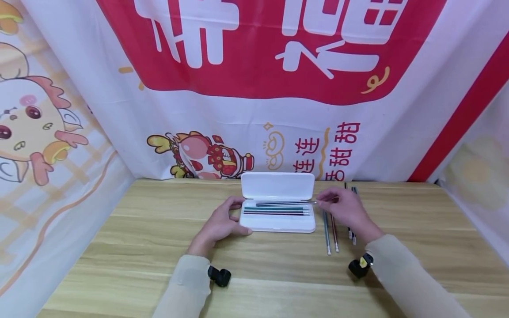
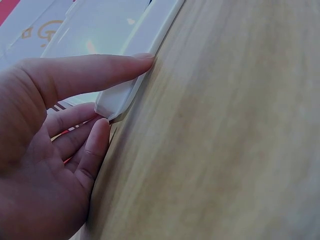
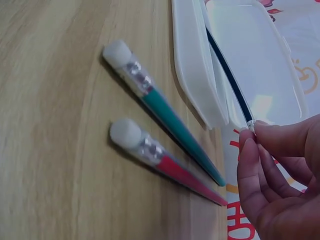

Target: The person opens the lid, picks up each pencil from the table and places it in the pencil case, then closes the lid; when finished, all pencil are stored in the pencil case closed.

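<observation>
A white pencil case (image 1: 274,226) lies open on the table, its lid (image 1: 277,186) raised against the back curtain. Teal and dark pencils (image 1: 274,213) lie lengthwise in its tray. My left hand (image 1: 220,225) holds the case's left end, thumb along the front wall (image 2: 131,90) and fingers at the corner. At the right end, my right hand (image 1: 345,210) pinches a dark pencil (image 3: 230,75) between thumb and fingertips by its eraser end. The pencil's other end reaches over the tray, below the lid.
Right of the case, a teal pencil (image 3: 172,120) and a red pencil (image 3: 182,177) lie side by side, erasers toward me. Farther right, dark pencils (image 1: 353,238) lie partly under my right hand. A printed curtain (image 1: 254,132) hangs along the table's back edge.
</observation>
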A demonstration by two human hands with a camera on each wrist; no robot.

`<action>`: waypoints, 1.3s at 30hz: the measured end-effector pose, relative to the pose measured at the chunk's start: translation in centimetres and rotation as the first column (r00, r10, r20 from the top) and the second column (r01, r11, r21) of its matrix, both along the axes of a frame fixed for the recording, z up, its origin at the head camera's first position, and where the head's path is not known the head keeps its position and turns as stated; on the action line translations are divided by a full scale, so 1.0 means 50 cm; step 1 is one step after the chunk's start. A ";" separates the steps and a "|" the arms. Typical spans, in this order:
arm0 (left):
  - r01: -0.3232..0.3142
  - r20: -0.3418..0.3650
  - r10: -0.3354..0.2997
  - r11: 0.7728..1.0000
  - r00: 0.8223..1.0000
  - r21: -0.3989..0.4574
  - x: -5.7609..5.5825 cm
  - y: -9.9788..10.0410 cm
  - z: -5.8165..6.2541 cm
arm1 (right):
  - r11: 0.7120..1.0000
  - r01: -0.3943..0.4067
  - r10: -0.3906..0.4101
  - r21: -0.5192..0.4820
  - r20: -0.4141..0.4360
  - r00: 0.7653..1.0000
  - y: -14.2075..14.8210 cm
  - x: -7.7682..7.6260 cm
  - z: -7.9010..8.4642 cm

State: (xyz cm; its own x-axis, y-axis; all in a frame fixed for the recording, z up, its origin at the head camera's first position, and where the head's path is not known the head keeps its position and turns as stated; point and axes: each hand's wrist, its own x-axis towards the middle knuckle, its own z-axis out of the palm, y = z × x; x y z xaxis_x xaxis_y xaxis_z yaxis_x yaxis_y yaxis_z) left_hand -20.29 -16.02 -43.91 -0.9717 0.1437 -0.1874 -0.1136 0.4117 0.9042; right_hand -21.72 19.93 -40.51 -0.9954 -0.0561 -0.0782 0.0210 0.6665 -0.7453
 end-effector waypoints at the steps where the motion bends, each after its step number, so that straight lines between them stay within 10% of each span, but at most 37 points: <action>1: 0.000 0.000 0.000 1.000 1.000 -0.001 0.000 -0.001 0.000 | 1.000 0.010 -0.010 -0.004 0.004 1.000 -0.003 -0.002 -0.002; 39: -0.011 0.009 0.011 1.000 1.000 -0.028 -0.001 0.002 0.003 | 0.957 0.192 -0.171 -0.218 0.114 0.979 -0.045 -0.018 -0.033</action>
State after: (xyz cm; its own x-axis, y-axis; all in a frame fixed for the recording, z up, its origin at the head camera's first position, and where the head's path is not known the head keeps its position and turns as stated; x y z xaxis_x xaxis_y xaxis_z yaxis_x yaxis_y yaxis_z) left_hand -20.35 -15.92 -43.75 -0.9715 0.1278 -0.1997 -0.1259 0.4353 0.8914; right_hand -22.63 17.68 -42.17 -0.9793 0.0979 -0.1771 0.2023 0.4586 -0.8653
